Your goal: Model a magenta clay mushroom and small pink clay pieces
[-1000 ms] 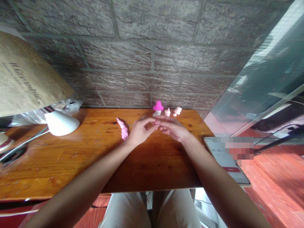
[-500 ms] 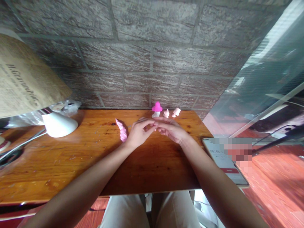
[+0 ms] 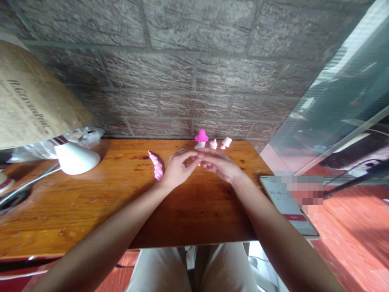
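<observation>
My left hand (image 3: 180,167) and my right hand (image 3: 220,164) meet above the wooden table, fingertips pinched together. A small pink piece (image 3: 199,164) peeks out between them, mostly hidden by the fingers. Just behind the hands stands a mushroom-shaped figure (image 3: 201,137) with a bright pink cap and a whitish stem. To its right are a small pale pink figure (image 3: 213,143) and another pale pink figure (image 3: 226,142) with a blocky top. Left of my left hand lies a long, wrinkled pink strip (image 3: 156,167); I cannot tell its material.
The wooden table (image 3: 91,211) runs up to a brick wall (image 3: 170,69). On the left stand a white lamp base (image 3: 79,159), a printed brown paper shade (image 3: 33,97) and clear plastic wrapping (image 3: 92,134). A phone (image 3: 285,205) lies by the right edge.
Both hands keep nearly the same pose, fingertips together. A little more of the pink piece shows below the fingertips. The view has shifted very slightly.
</observation>
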`<state>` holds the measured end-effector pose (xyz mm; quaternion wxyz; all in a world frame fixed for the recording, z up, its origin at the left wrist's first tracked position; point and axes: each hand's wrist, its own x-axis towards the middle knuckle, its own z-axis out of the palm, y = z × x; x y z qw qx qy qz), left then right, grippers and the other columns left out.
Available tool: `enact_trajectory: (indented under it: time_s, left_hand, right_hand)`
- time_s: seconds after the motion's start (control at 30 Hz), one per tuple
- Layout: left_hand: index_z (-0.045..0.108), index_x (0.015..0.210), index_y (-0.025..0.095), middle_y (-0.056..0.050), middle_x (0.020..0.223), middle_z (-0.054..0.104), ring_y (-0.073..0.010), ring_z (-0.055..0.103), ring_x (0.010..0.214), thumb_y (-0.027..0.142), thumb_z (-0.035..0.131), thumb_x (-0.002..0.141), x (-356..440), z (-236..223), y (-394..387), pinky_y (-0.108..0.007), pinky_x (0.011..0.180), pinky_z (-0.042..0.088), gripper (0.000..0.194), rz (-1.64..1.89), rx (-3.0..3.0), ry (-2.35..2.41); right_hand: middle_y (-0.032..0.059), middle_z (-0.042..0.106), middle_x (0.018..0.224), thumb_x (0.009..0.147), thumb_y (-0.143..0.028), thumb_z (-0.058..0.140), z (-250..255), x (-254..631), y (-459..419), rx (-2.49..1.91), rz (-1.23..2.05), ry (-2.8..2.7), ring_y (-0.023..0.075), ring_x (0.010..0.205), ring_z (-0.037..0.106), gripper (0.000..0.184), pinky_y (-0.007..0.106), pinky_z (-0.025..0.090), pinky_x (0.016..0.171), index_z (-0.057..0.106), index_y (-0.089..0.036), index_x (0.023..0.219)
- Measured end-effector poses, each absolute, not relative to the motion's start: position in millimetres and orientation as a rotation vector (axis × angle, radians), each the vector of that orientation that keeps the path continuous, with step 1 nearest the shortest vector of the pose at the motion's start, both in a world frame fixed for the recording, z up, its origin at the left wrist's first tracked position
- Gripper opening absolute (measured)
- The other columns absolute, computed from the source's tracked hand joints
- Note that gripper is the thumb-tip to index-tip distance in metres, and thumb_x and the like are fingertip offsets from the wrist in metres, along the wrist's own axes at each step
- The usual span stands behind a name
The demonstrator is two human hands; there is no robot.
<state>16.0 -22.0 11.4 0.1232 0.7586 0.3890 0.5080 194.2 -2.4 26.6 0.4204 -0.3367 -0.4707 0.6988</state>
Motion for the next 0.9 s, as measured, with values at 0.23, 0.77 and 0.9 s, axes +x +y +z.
enact_trajectory:
  time_s: [0.23,0.77,0.9]
  left_hand:
    - [0.073,0.1,0.019,-0.005,0.091,0.075,-0.0158,0.068,0.078,0.031,0.064,0.09,16.1,10.7,-21.9,-0.024,0.064,0.049,0.018,1.486,2.115,1.162]
    - [0.073,0.105,0.019,-0.006,0.1,0.077,-0.0174,0.07,0.081,0.036,0.061,0.091,13.9,9.4,-18.1,-0.026,0.07,0.053,0.025,1.339,2.096,1.092]
    - [0.073,0.1,0.019,-0.005,0.099,0.077,-0.0173,0.07,0.081,0.035,0.063,0.09,12.4,8.1,-16.1,-0.025,0.07,0.052,0.021,1.328,2.08,1.098]
  right_hand:
    - [0.0029,0.076,0.084,0.071,-0.025,0.084,31.1,194.2,-3.6,-0.855,1.786,-1.123,0.0094,0.064,0.063,0.03,0.018,0.041,0.051,0.073,-0.019,0.098]
    - [-0.0005,0.073,0.08,0.065,-0.022,0.085,32.4,193.8,-4.7,-0.873,1.782,-1.126,0.0066,0.061,0.059,0.034,0.017,0.043,0.053,0.075,-0.021,0.098]
    - [-0.0012,0.073,0.078,0.064,-0.022,0.086,28.7,193.5,-2.6,-0.877,1.76,-1.146,0.0063,0.059,0.059,0.038,0.016,0.042,0.052,0.075,-0.021,0.1]
